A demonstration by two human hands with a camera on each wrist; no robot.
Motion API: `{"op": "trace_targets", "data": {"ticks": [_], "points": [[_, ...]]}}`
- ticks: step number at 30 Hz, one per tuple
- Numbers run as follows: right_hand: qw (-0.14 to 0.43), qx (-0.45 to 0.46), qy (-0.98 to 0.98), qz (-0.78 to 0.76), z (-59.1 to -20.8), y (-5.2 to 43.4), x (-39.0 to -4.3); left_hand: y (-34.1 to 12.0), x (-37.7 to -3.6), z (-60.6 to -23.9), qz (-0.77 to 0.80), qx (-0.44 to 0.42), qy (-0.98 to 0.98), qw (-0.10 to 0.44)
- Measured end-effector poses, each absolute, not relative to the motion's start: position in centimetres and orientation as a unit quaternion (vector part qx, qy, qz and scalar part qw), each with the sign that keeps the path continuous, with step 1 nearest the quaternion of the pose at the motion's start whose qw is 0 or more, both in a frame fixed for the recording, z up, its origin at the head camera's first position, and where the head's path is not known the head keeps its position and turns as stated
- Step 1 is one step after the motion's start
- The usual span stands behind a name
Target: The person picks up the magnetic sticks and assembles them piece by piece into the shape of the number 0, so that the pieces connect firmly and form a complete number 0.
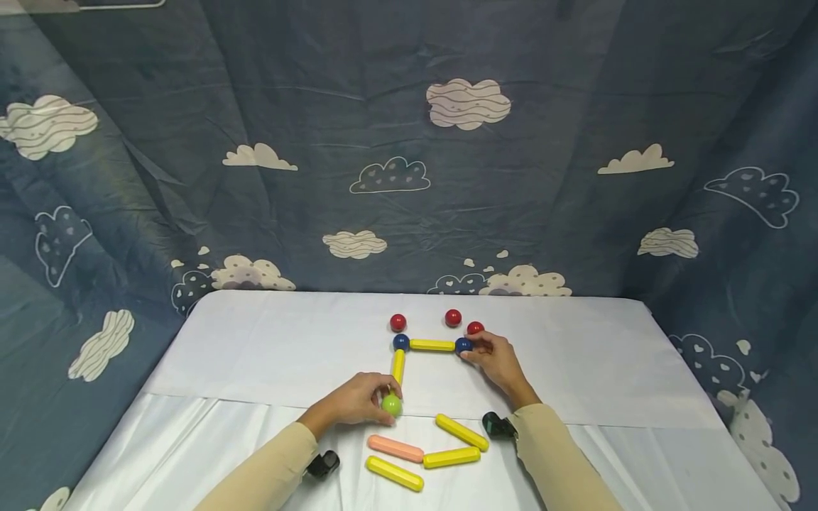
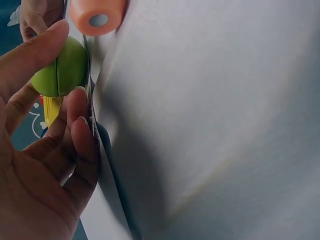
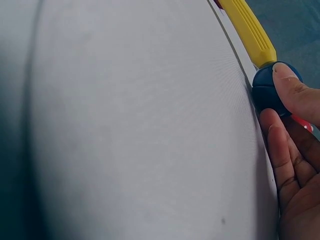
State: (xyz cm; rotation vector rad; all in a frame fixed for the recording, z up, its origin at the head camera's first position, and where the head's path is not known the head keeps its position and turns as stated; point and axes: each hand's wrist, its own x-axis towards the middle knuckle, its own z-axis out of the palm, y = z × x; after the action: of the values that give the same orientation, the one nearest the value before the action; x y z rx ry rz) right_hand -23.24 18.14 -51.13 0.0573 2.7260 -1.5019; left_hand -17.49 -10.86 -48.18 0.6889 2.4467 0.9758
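Observation:
My left hand (image 1: 361,399) pinches a green ball (image 1: 391,405) at the near end of a yellow rod (image 1: 398,365). That rod runs away from me to a blue ball (image 1: 401,342) at the corner. From there a second yellow rod (image 1: 432,345) extends right to another blue ball (image 1: 463,345), which my right hand (image 1: 498,363) holds between thumb and fingers. In the left wrist view the thumb lies over the green ball (image 2: 60,67). The right wrist view shows the thumb on the blue ball (image 3: 272,87), against the rod's end (image 3: 252,32).
Three red balls lie beyond the joined pieces, one at left (image 1: 398,323), one at centre (image 1: 453,318), one by my right fingers (image 1: 475,328). Nearer me are an orange rod (image 1: 395,448) and three yellow rods (image 1: 451,458) on the white-covered table (image 1: 255,341).

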Motion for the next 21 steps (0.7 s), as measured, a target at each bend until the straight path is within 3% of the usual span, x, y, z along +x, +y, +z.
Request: {"op": "trace_targets", "data": {"ticks": [21], "points": [[0.012, 0.009, 0.873, -0.487, -51.24, 18.31, -23.25, -10.77, -17.31, -48.11, 0.339, 0.255, 0.883, 0.202]]}}
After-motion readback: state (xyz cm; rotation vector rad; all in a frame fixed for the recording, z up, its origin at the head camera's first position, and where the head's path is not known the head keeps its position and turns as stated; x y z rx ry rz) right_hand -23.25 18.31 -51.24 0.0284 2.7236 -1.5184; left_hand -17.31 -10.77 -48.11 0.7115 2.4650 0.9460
